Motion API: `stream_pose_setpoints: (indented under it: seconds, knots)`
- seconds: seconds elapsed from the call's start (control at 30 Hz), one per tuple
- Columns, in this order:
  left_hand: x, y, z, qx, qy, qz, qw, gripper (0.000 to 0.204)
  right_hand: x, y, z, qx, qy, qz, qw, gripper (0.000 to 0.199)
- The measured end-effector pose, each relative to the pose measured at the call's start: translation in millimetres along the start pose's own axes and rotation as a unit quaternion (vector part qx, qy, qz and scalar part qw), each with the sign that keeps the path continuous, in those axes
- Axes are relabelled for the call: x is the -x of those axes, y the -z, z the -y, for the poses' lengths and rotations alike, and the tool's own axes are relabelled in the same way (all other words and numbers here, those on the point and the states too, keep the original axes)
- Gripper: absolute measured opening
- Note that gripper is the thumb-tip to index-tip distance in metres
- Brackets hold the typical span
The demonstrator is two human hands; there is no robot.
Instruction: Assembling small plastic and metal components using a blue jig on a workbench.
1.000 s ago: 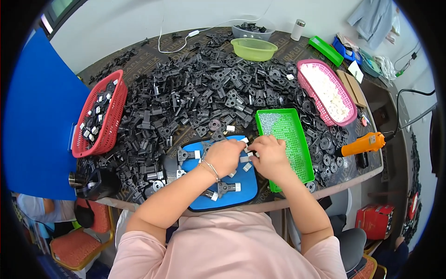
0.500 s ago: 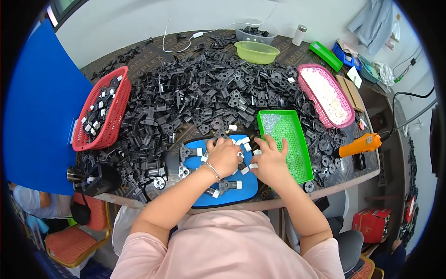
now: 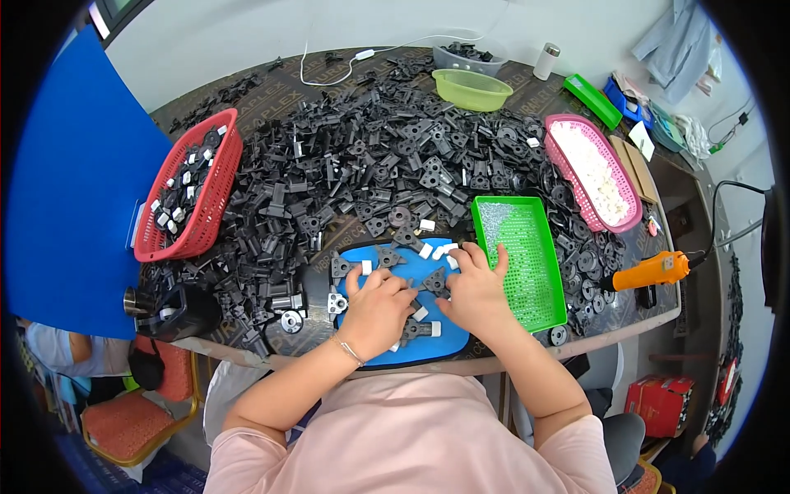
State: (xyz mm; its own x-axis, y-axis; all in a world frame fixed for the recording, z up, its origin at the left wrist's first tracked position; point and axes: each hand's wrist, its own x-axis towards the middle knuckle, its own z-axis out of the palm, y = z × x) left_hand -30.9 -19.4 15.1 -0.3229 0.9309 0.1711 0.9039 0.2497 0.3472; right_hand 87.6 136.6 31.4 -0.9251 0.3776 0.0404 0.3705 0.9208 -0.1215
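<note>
Spreading the left hand [image 3: 380, 311] over a blue mat [image 3: 449, 341], partly hiding a white-capped bracket [image 3: 420, 314]; curving the right hand [image 3: 477, 290] beside a black bracket [image 3: 435, 281], with either grip impossible to tell.

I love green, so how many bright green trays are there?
2: the near tray beside the right hand, and the far tray at the back right, near the white bottle.
</note>
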Motion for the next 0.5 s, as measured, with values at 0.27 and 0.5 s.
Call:
stream_pose_setpoints:
  seconds: [0.27,0.5]
  knots:
    - [-33,12,45,-0.026,0.02,-0.073,0.997,0.03,-58,-10,5,-0.017,0.014,-0.107,0.994,0.023]
    - [-40,8,53,-0.09,0.074,0.026,0.993,0.031,-73,-19,6,0.024,-0.008,-0.025,0.999,0.028]
